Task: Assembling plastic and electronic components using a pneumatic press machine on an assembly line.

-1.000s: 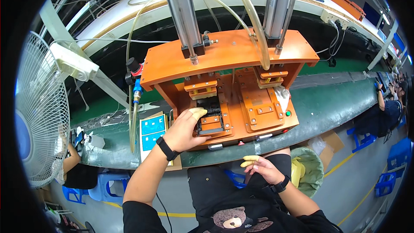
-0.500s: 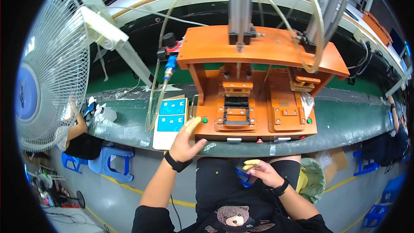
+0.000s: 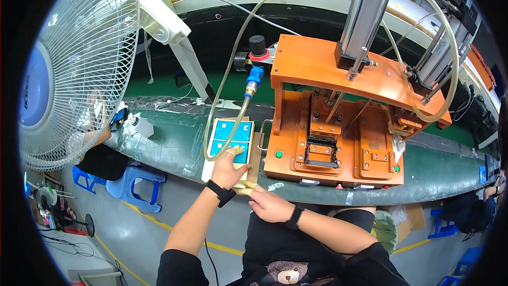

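Note:
My left hand [image 3: 228, 170], with pale yellow finger covers, reaches over the lower blue sheet [image 3: 243, 132]. Its fingertips lie on or just above that sheet, and the thumb stands apart from them. The blue sheets carry small pale pieces and rest on a white backing [image 3: 208, 172]. Just to the right and nearer to me, my right hand [image 3: 271, 205] points left, its covered fingers stretched out near the backing's front corner. No held thing shows in either hand. A black rectangular frame [image 3: 322, 164] sits in the left fixture of the orange press [image 3: 283, 167].
A clear air hose [image 3: 216, 107] loops down across the blue sheets from a blue fitting [image 3: 254, 77]. The press's metal cylinders [image 3: 366, 16] rise at the back right. A large fan [image 3: 79, 74] stands on the left. A white bottle [image 3: 142, 126] is on the green bench [image 3: 172, 151].
My view has swung left, so the press appears further right. My left hand has moved onto the blue sheets, and my right hand has come across leftward beside it.

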A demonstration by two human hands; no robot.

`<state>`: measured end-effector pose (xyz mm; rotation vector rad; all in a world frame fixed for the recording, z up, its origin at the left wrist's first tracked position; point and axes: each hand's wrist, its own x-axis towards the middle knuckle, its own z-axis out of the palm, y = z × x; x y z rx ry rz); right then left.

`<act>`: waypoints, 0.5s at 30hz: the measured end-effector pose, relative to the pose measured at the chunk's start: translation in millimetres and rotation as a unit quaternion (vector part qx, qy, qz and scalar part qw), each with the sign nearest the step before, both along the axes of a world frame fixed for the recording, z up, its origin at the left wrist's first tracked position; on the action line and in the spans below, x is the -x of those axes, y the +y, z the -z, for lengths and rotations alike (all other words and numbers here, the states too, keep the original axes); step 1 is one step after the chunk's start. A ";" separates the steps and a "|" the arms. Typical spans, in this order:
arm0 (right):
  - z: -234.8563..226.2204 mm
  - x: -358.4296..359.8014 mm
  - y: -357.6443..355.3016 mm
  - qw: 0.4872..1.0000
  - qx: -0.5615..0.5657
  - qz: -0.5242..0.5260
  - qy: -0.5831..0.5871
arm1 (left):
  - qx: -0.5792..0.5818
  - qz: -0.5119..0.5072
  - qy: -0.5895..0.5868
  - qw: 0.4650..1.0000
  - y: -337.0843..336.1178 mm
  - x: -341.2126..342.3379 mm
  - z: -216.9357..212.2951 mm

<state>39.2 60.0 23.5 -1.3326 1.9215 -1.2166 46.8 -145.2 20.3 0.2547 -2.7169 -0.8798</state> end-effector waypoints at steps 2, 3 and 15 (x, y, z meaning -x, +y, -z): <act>2.4 3.4 -13.3 0.999 -0.019 0.003 0.038 | -0.044 -0.021 -0.011 0.999 2.4 0.8 -4.9; 3.3 4.3 -18.1 0.997 -0.037 0.003 0.075 | -0.045 -0.019 -0.013 0.999 1.9 1.6 -7.4; 7.0 0.5 -28.4 0.987 -0.057 0.068 0.134 | -0.145 -0.144 0.111 0.973 -134.5 26.1 -8.6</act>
